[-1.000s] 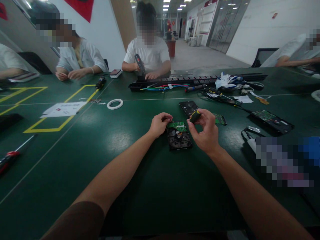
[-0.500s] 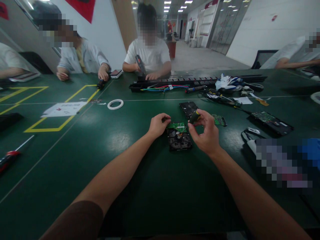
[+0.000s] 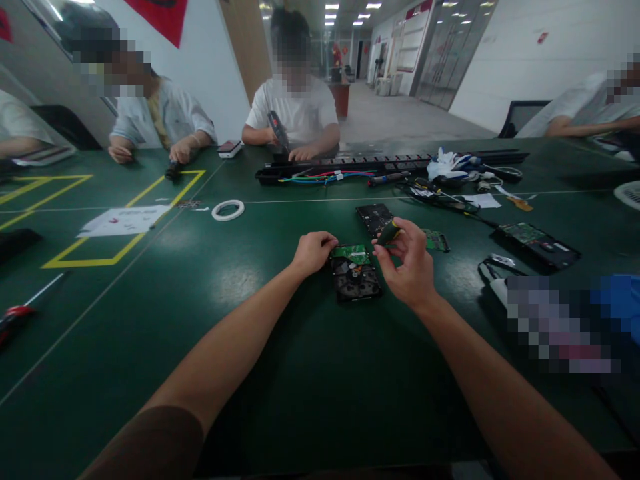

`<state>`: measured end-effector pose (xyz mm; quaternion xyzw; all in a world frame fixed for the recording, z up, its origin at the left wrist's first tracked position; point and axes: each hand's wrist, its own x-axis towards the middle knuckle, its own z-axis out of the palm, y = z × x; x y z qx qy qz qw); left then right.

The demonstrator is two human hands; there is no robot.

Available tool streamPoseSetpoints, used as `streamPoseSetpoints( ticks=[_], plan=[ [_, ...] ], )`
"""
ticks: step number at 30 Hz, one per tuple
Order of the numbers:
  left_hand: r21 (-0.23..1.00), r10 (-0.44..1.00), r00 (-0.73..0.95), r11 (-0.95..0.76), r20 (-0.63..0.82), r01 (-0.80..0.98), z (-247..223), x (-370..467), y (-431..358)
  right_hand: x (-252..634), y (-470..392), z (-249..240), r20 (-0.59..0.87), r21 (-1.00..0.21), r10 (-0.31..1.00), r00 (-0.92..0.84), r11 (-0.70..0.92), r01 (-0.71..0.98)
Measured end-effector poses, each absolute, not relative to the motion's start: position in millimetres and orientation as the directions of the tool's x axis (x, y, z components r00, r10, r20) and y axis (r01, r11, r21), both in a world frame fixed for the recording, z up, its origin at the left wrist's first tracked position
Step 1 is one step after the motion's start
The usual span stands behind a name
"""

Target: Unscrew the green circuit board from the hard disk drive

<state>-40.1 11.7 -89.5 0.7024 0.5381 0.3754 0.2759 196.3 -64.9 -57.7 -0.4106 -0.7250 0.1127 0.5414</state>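
Note:
A hard drive (image 3: pixel 356 283) lies on the green table with its green circuit board side up. My left hand (image 3: pixel 314 253) is closed at its upper left edge, thumb and fingers pinching the corner. In my right hand (image 3: pixel 411 263) is a short screwdriver (image 3: pixel 389 233) with a dark green and yellow handle, its tip hidden by the fingers. That hand hovers just right of the drive's upper corner. Behind the screwdriver lies a second, black hard drive (image 3: pixel 371 215), partly covered. A loose green circuit board (image 3: pixel 437 240) rests to the right of my right hand.
Farther right is another drive with a cable (image 3: pixel 537 245). Across the back run a long black power strip (image 3: pixel 350 162), wires and white gloves (image 3: pixel 447 164). Tape (image 3: pixel 228 211), paper (image 3: pixel 125 221) and a red-black screwdriver (image 3: pixel 17 317) lie left. Several people sit around the table.
The view has shifted slightly. My hands keep nearly the same pose at the drive. Across the table at left, a person's hand has moved left with a dark tool.

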Motion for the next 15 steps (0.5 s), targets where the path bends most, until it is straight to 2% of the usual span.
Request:
streamPoseSetpoints(
  ticks=[6,11,15],
  plan=[
    [0.859,0.978,0.133,-0.206,0.162,0.469,-90.4,-43.5,8.0,196.0,-61.0,-60.7,0.714,-0.582,0.697,-0.068,0.644,0.496],
    [0.905,0.962,0.231,-0.225,0.146,0.361,-98.3,-51.5,14.6,197.0,-58.9,-60.7,0.758,-0.508,0.648,-0.073,0.657,0.557],
    [0.936,0.940,0.314,-0.225,0.136,0.270,-101.4,-57.5,20.0,196.2,-60.9,-58.4,0.767,-0.494,0.638,-0.062,0.650,0.577]
  ],
)
